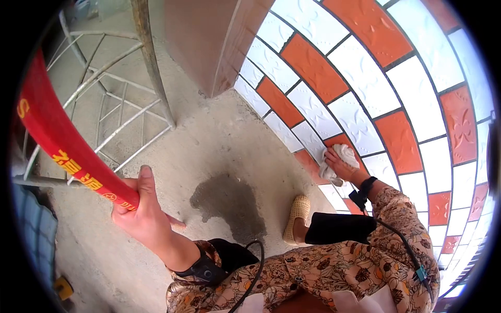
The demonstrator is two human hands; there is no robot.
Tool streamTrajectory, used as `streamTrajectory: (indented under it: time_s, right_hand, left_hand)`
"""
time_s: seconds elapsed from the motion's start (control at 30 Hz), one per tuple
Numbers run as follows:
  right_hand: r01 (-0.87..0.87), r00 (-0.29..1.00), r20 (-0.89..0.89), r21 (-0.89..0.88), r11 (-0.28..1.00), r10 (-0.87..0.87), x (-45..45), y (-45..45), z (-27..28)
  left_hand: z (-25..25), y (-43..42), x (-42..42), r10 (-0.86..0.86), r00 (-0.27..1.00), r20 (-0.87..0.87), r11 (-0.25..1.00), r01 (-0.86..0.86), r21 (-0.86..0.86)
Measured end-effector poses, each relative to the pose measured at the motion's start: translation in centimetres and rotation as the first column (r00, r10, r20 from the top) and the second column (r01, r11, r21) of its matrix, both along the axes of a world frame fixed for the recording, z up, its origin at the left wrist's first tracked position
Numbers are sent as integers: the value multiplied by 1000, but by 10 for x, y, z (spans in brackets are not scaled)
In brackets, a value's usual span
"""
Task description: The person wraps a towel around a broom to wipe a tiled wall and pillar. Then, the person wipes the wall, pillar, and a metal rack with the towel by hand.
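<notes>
My left hand is closed around a long red bar with yellow lettering. The bar runs up to the upper left of the view, and what kind of tool it belongs to I cannot make out. On the right, my right hand presses a crumpled white cloth against the tiled wall. White and orange-red tiles with raised patterns and dark joints cover this wall. The fingers are partly hidden by the cloth.
A metal frame with thin rungs stands at the upper left. A dark wet patch marks the concrete floor near my foot in a beige shoe. A brownish pillar meets the wall. Blue checked material lies far left.
</notes>
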State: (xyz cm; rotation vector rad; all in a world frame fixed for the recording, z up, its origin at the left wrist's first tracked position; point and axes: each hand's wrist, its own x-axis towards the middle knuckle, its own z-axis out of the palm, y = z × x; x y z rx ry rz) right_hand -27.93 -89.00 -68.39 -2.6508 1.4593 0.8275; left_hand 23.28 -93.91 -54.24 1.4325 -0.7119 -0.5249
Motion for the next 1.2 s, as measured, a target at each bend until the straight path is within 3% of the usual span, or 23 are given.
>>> streamTrajectory:
  time_s: [0.07, 0.13, 0.23, 0.27, 0.3, 0.33, 0.37, 0.43, 0.47, 0.53, 0.57, 0.63, 0.73, 0.77, 0.87, 0.93, 0.97, 1.03, 1.07, 1.1, 1.13, 1.17, 1.2]
  right_hand:
    - [-66, 971, 203, -295, 953, 130, 23, -82, 24]
    - [-29, 934, 275, -581, 814, 230, 77, -175, 69]
    - [46, 918, 267, -807, 589, 293, 135, -300, 93]
    - [-50, 982, 54, -848, 527, 180, 153, -329, 90]
    - [-288, 937, -349, -814, 505, -28, 171, -349, 81]
    - [-433, 784, -598, -720, 542, -168, 189, -354, 67]
    - [-190, 971, -237, -827, 529, -22, 182, -361, 37]
    - [140, 978, 210, -664, 735, 4, 172, -359, -15]
    - [211, 968, 219, -456, 865, -121, 170, -341, -37]
    - [231, 960, 257, -517, 824, -109, 146, -299, -98]
    - [300, 937, 292, -393, 869, -191, 136, -279, -98]
    - [179, 963, 257, -369, 912, -85, 93, -220, -92]
    - [-56, 982, 153, -308, 950, 107, 40, -125, 5]
    - [6, 956, 278, -340, 941, 94, 33, -104, 58]
    - [20, 984, 122, -792, 610, 126, 34, -80, 185]
    - [164, 986, 126, -836, 524, -108, 68, -79, 239]
    - [242, 968, 240, -818, 522, -72, 72, -85, 240]
    - [145, 969, 218, -880, 452, 115, 48, -108, 199]
    - [-39, 990, 15, -927, 372, 140, 36, -120, 170]
    - [118, 957, 251, -797, 592, 148, 38, -126, 133]
    - [78, 955, 239, -773, 629, 177, 43, -125, 96]
    - [150, 885, 426, -642, 752, 188, 27, -129, 32]
    - [-50, 995, -99, -594, 803, -11, 32, -112, 5]
  left_hand:
    - [-4, -2, 3, 19, 999, 48, 1000, -19, -13]
    - [-6, 0, 13, 10, 999, 43, 1000, -9, -29]
    - [-2, 3, 9, -4, 999, 40, 999, 6, -47]
    - [0, 5, 7, -3, 1000, 28, 998, 5, -61]
    - [0, 7, 5, 5, 997, 77, 998, -1, -58]
    - [-1, 7, 4, 7, 996, 94, 998, -2, -60]
    - [-1, 7, 4, 20, 995, 102, 998, -13, -69]
    - [-1, 7, 4, 34, 995, 94, 996, -26, -90]
    - [-1, 9, 4, 33, 994, 101, 996, -25, -81]
    - [-1, 7, 3, 64, 993, 97, 996, -57, -71]
    - [0, 7, 4, 50, 996, 76, 995, -43, -91]
    - [-5, 4, 7, 43, 996, 72, 995, -36, -94]
    - [-4, -4, -5, 40, 999, 35, 998, -38, -52]
    - [-3, -6, -13, 90, 996, 3, 995, -90, -31]
    - [-2, -11, -33, 76, 997, 30, 997, -77, 24]
    - [-8, -13, -29, -6, 999, 47, 1000, 6, 12]
    - [-9, -13, -27, -37, 997, 63, 999, 37, 4]
    - [-11, -14, -24, -33, 995, 94, 999, 34, -15]
    - [-5, -10, -31, -33, 994, 101, 999, 37, -30]
    - [1, -4, -39, -17, 994, 111, 1000, 17, -1]
    - [5, 2, -44, 10, 993, 119, 1000, -13, 25]
    - [4, 7, -44, 32, 992, 122, 999, -33, 10]
    - [2, 12, -43, 16, 992, 129, 1000, -13, -25]
